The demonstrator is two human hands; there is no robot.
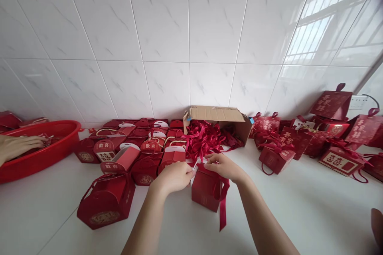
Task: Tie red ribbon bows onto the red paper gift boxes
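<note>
A small red gift box [205,193] stands on the white table in front of me, and a dark red ribbon [223,213] hangs down its right side. At its upper left, my left hand [178,176] is closed, its thumb and forefinger pinching a small white piece. My right hand [224,166] rests at the box's top edge with its fingers bent together; what they grip is too small to make out. Just behind the box, a heap of red ribbons [202,137] spills from an open cardboard box [218,113].
Many red boxes [104,203] stand at the left. Several ribboned boxes [277,159] stand at the right. Another person's hand [25,143] reaches into a red basin [60,147] at the far left. A tiled wall [164,28] rises behind.
</note>
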